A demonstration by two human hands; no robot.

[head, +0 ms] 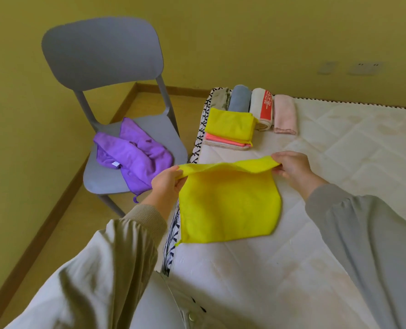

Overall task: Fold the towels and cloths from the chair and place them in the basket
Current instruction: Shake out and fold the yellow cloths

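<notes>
A yellow cloth lies on the white mattress, its far edge lifted. My left hand pinches the far left corner and my right hand pinches the far right corner, both held a little above the mattress. A crumpled purple cloth lies on the seat of the grey chair to the left. At the mattress's far left corner sits a folded stack with a yellow cloth on top of a pink cloth and a beige one. No basket is in view.
Behind the stack, several folded or rolled towels lie side by side: an olive one, a blue-grey one, a white one with red print and a pale pink one. A yellow wall runs behind; wooden floor lies under the chair.
</notes>
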